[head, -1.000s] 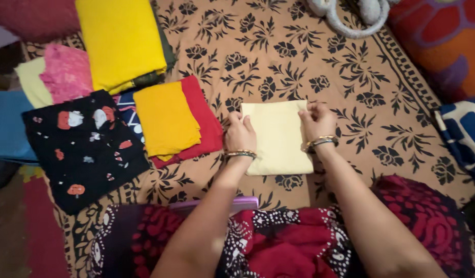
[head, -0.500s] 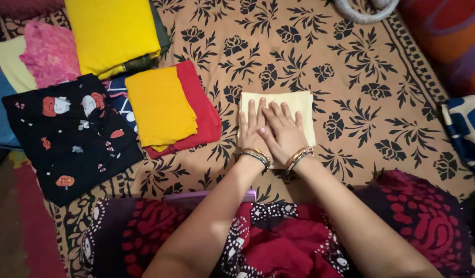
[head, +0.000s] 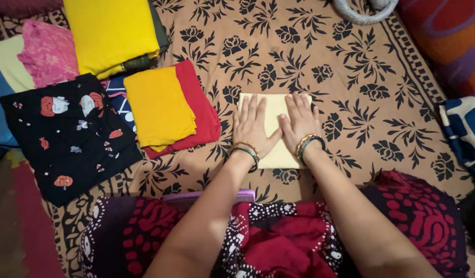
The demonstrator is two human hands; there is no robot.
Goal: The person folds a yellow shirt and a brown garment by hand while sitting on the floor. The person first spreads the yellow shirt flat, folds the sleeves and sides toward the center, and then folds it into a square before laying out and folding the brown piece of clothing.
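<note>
A folded, pale cream rectangle of cloth is laid on the tan bedsheet printed with black flowers. It is pressed flat by the left hand and the right hand, placed side by side, fingers straight and slightly spread. A mustard-yellow folded cloth is stacked on a red one just to the left.

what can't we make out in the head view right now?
- Folded cream cloth: its middle is hidden under the left hand and right hand.
- Grey ring-shaped thing: cut off by the top edge.
- Dark patterned cloth: mostly buried under the folded orange cloth.
- Purple flat object: only its edge shows above the person's lap.
</note>
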